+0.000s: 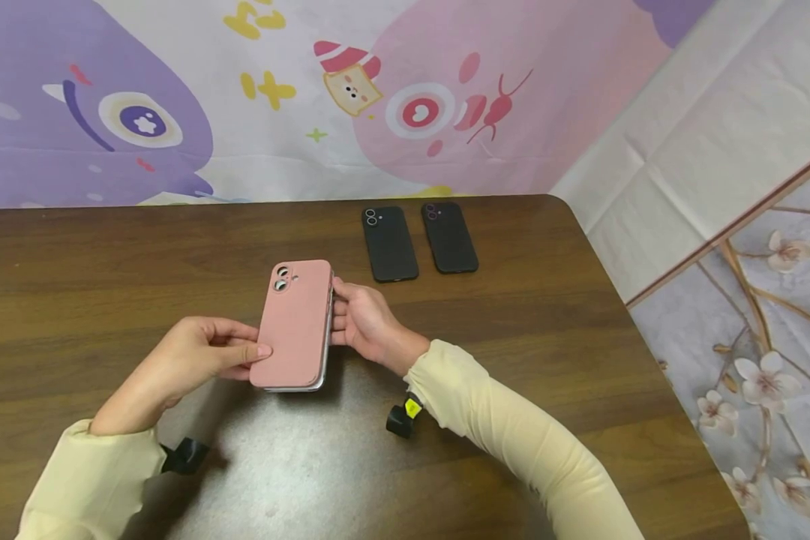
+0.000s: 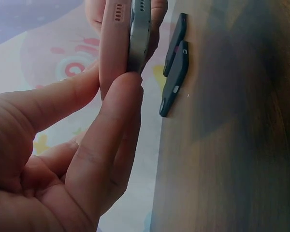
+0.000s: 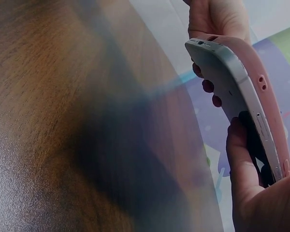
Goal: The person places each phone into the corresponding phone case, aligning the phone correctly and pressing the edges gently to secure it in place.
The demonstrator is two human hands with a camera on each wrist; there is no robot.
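A pink phone case [image 1: 295, 322] lies against the back of a silver-edged phone [image 3: 253, 96], both held tilted above the table. Along the edge nearest the right hand, the phone's silver side shows outside the case. My left hand [image 1: 192, 358] pinches the lower left edge, its thumb on the case's back and its fingers beneath. My right hand [image 1: 367, 319] grips the upper right side; in the right wrist view one of its digits lies across the phone's dark screen. Part of the right fingers is hidden behind the phone.
Two black phone cases [image 1: 390, 244] [image 1: 449, 237] lie side by side near the back edge of the brown wooden table [image 1: 108, 277]; whether phones are inside I cannot tell. Behind hangs a cartoon-printed cloth [image 1: 297, 142]. A floral panel [image 1: 769, 330] stands at the right.
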